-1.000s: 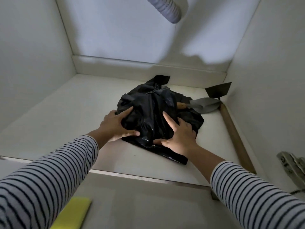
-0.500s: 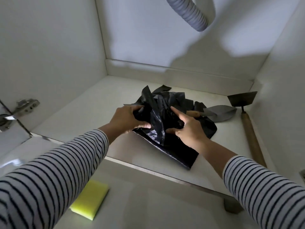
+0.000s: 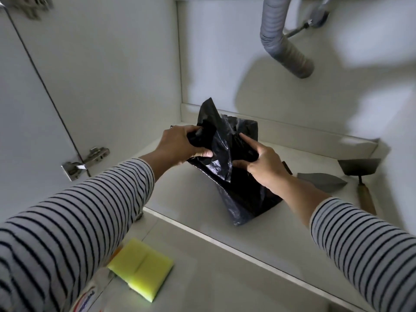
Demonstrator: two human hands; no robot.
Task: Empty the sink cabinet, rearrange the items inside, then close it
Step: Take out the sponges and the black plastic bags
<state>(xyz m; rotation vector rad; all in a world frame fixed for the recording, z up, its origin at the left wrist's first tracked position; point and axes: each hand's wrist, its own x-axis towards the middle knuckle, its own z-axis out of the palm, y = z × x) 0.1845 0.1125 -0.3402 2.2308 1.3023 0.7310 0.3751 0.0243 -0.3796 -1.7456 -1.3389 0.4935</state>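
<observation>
Black bag (image 3: pixel 234 176), yellow sponge (image 3: pixel 141 269), striped sleeves (image 3: pixel 90 210)

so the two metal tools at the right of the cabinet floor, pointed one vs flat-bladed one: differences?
The pointed trowel lies nearer the black bag, its handle end hidden behind the right hand; the flat-bladed scraper lies by the right wall, wooden handle in full view. One blade tapers to a point, the other is broad and straight-edged. Both are dark metal, lying untouched on the cabinet floor.

1 bag (image 3: pixel 234 176), perhaps 2 trowels (image 3: pixel 358 168), 1 sponge (image 3: pixel 141 269)
</observation>
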